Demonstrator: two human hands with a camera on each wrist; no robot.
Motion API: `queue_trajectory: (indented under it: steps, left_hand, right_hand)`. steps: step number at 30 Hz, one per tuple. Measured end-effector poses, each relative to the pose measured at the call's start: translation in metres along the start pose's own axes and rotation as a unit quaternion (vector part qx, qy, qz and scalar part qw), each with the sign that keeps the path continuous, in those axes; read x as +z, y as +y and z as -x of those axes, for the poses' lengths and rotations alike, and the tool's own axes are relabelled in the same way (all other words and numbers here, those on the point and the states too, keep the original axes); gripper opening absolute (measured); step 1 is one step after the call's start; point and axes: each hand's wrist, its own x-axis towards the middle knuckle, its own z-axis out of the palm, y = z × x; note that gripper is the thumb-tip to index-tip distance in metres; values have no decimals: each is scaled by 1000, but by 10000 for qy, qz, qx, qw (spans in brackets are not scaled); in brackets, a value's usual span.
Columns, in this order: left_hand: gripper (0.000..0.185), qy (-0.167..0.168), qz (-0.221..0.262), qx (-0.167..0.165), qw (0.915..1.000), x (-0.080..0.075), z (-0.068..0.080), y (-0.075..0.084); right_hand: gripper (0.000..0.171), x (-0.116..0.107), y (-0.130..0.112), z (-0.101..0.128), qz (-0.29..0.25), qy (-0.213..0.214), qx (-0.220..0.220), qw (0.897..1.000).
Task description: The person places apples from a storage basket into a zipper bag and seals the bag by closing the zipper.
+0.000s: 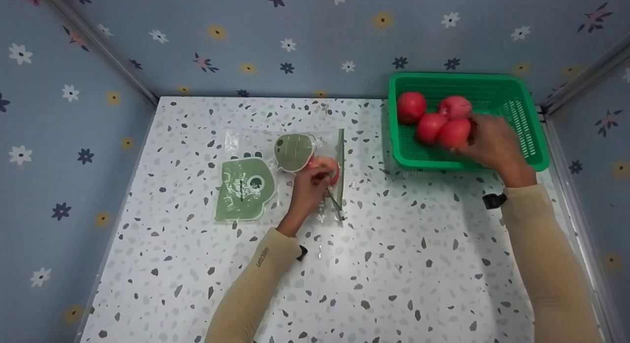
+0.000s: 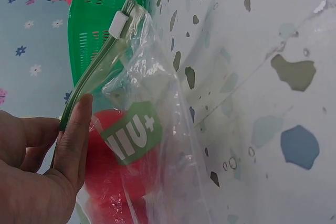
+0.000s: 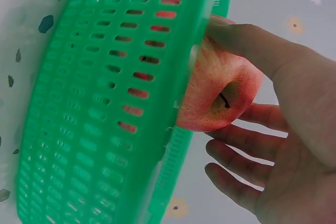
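Observation:
A clear zip bag [image 1: 268, 212] with green printed shapes lies on the speckled table. My left hand [image 1: 307, 188] pinches the green zip strip [image 2: 100, 59] at the bag's mouth, between thumb and fingers. A white slider [image 2: 118, 24] sits near one end of that strip. Red apple skin [image 2: 113, 169] shows through the plastic, just beyond the fingers. Over at the basket, my right hand [image 1: 494, 141] grips an apple [image 3: 218, 85] by its sides, thumb on one side and fingers on the other. The stem end faces the palm. Several other apples [image 1: 411, 107] lie around it.
The green plastic basket [image 1: 537, 146], with slotted walls, stands at the back right against the flowered wall panel [image 1: 315, 47]. More panels rise at the left and right. The white speckled table [image 1: 315, 294] extends in front of the bag.

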Motion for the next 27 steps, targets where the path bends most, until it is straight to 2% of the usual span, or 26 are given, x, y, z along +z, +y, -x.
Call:
queue_trajectory:
  steps: [11,16,27]
  left_hand:
    - [23,32,-10,151,9999,0,0,1]
    - [21,-30,97,47,9999,0,1,1]
    - [24,-23,-59,-64,10000,-1,0,-2]
  right_hand:
    - [67,-1,-22,0,27,-17,-95,10000]
    - [78,-2,-31,0,153,-81,-83,9998]
    - [79,-2,-48,-2,275,-26,-208,9994]
